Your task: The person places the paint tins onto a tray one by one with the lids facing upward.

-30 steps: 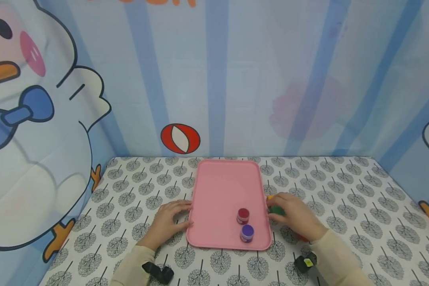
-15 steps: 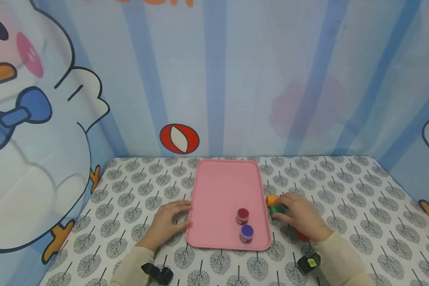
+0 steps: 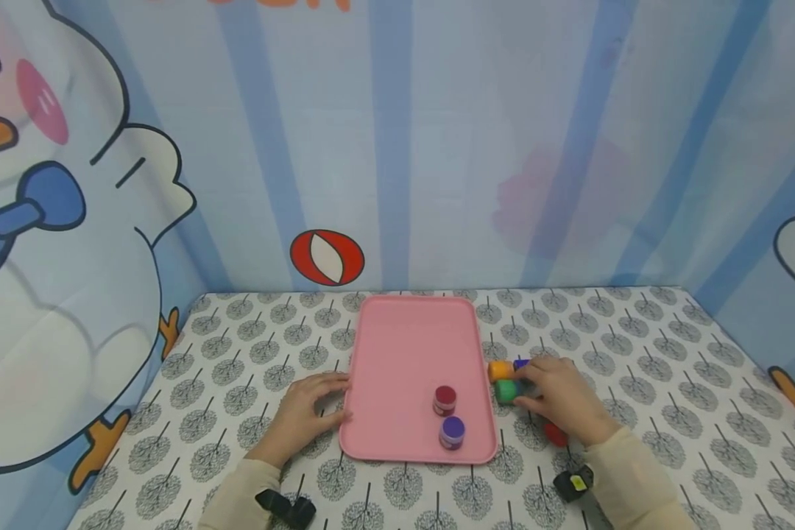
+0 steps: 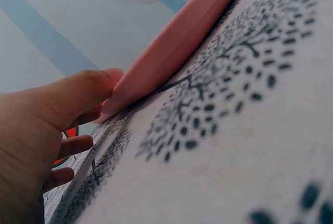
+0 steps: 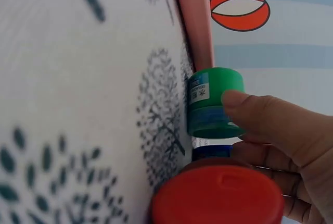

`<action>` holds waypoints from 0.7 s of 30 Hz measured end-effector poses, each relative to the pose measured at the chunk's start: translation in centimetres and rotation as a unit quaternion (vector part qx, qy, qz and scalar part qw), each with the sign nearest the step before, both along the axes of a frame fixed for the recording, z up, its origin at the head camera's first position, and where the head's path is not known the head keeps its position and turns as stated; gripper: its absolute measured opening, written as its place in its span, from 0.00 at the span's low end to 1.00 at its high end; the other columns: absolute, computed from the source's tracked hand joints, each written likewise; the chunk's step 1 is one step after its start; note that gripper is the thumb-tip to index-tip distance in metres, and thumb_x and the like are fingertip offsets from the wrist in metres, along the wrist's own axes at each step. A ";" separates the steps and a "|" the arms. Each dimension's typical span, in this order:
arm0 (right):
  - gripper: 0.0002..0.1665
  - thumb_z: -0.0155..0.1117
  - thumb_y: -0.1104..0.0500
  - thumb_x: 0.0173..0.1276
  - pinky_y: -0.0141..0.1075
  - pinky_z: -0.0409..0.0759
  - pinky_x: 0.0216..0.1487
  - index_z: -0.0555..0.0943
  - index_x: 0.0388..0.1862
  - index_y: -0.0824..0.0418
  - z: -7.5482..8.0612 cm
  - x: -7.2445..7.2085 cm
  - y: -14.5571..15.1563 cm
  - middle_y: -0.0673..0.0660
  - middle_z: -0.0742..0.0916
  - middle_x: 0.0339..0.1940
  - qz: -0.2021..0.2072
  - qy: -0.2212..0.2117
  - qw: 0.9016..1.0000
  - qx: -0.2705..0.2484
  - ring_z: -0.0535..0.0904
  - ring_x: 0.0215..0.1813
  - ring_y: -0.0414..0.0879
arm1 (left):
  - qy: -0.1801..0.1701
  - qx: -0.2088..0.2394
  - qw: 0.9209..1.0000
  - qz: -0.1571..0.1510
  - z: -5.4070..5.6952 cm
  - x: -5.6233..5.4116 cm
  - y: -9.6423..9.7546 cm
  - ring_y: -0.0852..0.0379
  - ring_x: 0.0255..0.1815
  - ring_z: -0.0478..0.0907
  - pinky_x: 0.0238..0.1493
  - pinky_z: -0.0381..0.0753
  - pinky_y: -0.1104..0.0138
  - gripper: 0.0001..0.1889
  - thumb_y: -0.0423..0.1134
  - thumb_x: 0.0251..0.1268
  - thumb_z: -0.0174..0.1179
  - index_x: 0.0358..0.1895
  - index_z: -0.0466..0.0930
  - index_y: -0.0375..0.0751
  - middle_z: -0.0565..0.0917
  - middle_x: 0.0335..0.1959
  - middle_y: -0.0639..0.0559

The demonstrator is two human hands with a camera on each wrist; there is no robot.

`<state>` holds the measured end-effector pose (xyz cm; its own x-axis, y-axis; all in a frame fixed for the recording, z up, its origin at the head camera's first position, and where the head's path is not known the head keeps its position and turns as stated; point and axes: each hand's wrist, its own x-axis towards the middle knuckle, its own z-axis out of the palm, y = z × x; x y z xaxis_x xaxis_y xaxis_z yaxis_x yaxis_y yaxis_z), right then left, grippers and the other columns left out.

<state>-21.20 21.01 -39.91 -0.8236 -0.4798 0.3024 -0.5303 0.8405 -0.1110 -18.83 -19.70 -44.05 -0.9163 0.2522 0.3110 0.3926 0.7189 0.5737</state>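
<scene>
My left hand (image 3: 305,412): fingers spread and loose, with my thumb and fingertips touching the left edge of the pink tray (image 3: 404,346).
My right hand (image 3: 559,394): gripping the green paint jar (image 3: 506,391), with my thumb tip on its side and my fingers bent round behind.
Green paint jar: lying on its side on the tablecloth (image 3: 702,390), just beside the tray's right edge.
Orange jar (image 3: 500,370): right next to the green one, a bit farther from me, also on its side.
Blue jar (image 3: 520,364): peeking out by my right fingers, mostly hidden.
Red jar (image 3: 556,434): near me, just beside my right wrist.
On the tray: a jar with a dark red lid (image 3: 444,400) and a jar with a purple lid (image 3: 452,432), both standing up, near the right side.
Tablecloth: white, with round gray trees.
Wall cloth (image 3: 444,147): blue stripes, a big white duck (image 3: 59,316), and a red and white ball (image 3: 327,258).
</scene>
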 end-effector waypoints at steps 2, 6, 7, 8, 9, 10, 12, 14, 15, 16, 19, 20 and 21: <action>0.22 0.77 0.51 0.49 0.49 0.80 0.52 0.85 0.41 0.58 0.0 0.0 0.0 0.54 0.87 0.40 -0.002 0.004 1.000 0.011 0.82 0.44 0.50 | 0.000 0.000 1.000 0.000 0.1 0.1 0.0 0.43 0.64 0.74 0.68 0.64 0.41 0.23 0.43 0.49 0.72 0.52 0.82 0.45 0.81 0.60 0.49; 0.23 0.77 0.51 0.48 0.49 0.80 0.52 0.84 0.42 0.59 0.1 0.1 0.0 0.55 0.87 0.41 -0.005 0.005 1.000 0.027 0.82 0.46 0.51 | 0.003 -0.002 1.000 -0.001 0.1 0.1 0.0 0.43 0.64 0.74 0.68 0.64 0.41 0.23 0.43 0.49 0.72 0.52 0.82 0.45 0.81 0.60 0.48; 0.23 0.77 0.51 0.48 0.49 0.80 0.52 0.84 0.43 0.59 0.1 0.2 0.0 0.55 0.87 0.41 -0.006 0.005 1.000 0.030 0.82 0.46 0.52 | 0.003 -0.004 1.000 0.000 0.1 0.1 0.0 0.43 0.64 0.74 0.68 0.64 0.42 0.23 0.43 0.49 0.72 0.52 0.82 0.45 0.81 0.60 0.49; 0.24 0.77 0.51 0.48 0.49 0.80 0.52 0.84 0.43 0.60 0.1 0.2 0.0 0.56 0.87 0.41 -0.006 0.003 1.000 0.031 0.82 0.46 0.52 | 0.004 -0.005 1.000 0.000 0.1 0.1 0.0 0.43 0.64 0.74 0.68 0.64 0.42 0.23 0.44 0.49 0.72 0.52 0.82 0.45 0.81 0.60 0.49; 0.24 0.77 0.51 0.48 0.50 0.80 0.52 0.84 0.43 0.60 0.1 0.2 0.0 0.56 0.87 0.41 -0.006 0.001 0.999 0.031 0.82 0.47 0.52 | 0.003 -0.005 1.000 0.001 0.1 0.1 0.0 0.43 0.64 0.74 0.68 0.64 0.42 0.23 0.44 0.49 0.72 0.52 0.82 0.45 0.81 0.60 0.49; 0.24 0.77 0.52 0.48 0.50 0.80 0.52 0.84 0.43 0.60 0.1 0.2 -0.1 0.56 0.87 0.41 -0.007 0.000 0.999 0.031 0.82 0.47 0.53 | 0.002 -0.005 1.000 0.001 0.1 0.1 0.0 0.44 0.64 0.74 0.68 0.64 0.42 0.23 0.44 0.49 0.72 0.52 0.82 0.45 0.81 0.60 0.49; 0.24 0.77 0.52 0.49 0.50 0.80 0.52 0.83 0.44 0.60 0.1 0.2 -0.1 0.56 0.87 0.41 -0.009 -0.005 0.999 0.032 0.82 0.47 0.53 | 0.001 -0.007 1.000 0.002 0.1 0.0 0.0 0.43 0.64 0.74 0.68 0.65 0.42 0.23 0.44 0.49 0.72 0.52 0.82 0.45 0.81 0.60 0.49; 0.24 0.77 0.52 0.49 0.50 0.80 0.53 0.83 0.44 0.60 0.1 0.3 -0.1 0.56 0.87 0.41 -0.012 -0.007 0.999 0.032 0.82 0.47 0.53 | -0.002 -0.007 1.000 0.002 0.1 0.0 0.0 0.43 0.64 0.74 0.68 0.64 0.42 0.24 0.44 0.50 0.72 0.52 0.82 0.45 0.80 0.60 0.49; 0.23 0.77 0.52 0.49 0.51 0.80 0.53 0.83 0.44 0.60 0.1 0.3 -0.2 0.56 0.87 0.41 -0.012 -0.009 0.999 0.032 0.82 0.47 0.53 | -0.003 -0.006 1.000 0.002 0.1 0.0 0.0 0.43 0.64 0.74 0.68 0.64 0.42 0.24 0.44 0.50 0.72 0.53 0.82 0.45 0.80 0.60 0.49; 0.23 0.77 0.52 0.49 0.51 0.80 0.53 0.83 0.43 0.60 0.1 0.3 -0.2 0.56 0.87 0.41 -0.013 -0.011 0.999 0.032 0.82 0.46 0.53 | -0.004 -0.006 1.000 0.002 0.1 0.0 0.0 0.43 0.64 0.74 0.68 0.64 0.42 0.24 0.44 0.50 0.72 0.53 0.82 0.45 0.80 0.60 0.49; 0.23 0.76 0.52 0.50 0.50 0.80 0.53 0.83 0.44 0.61 0.1 0.3 -0.2 0.55 0.87 0.39 -0.017 -0.018 0.999 0.031 0.82 0.45 0.52 | -0.007 -0.005 1.000 0.001 0.1 0.0 0.0 0.43 0.65 0.73 0.68 0.64 0.41 0.24 0.44 0.50 0.72 0.53 0.82 0.45 0.80 0.60 0.49; 0.23 0.76 0.51 0.50 0.50 0.80 0.53 0.82 0.44 0.60 0.1 0.4 -0.2 0.55 0.87 0.38 -0.019 -0.022 0.999 0.030 0.81 0.44 0.51 | -0.008 -0.005 1.000 0.001 0.1 0.0 0.0 0.43 0.65 0.73 0.68 0.64 0.41 0.24 0.44 0.50 0.72 0.53 0.82 0.45 0.80 0.60 0.49; 0.23 0.75 0.51 0.51 0.50 0.80 0.52 0.82 0.44 0.60 0.2 0.4 -0.2 0.54 0.87 0.38 -0.020 -0.026 0.999 0.028 0.81 0.43 0.51 | -0.008 -0.005 1.000 0.001 0.0 0.0 0.0 0.44 0.65 0.74 0.68 0.64 0.42 0.24 0.44 0.50 0.72 0.53 0.82 0.45 0.80 0.60 0.49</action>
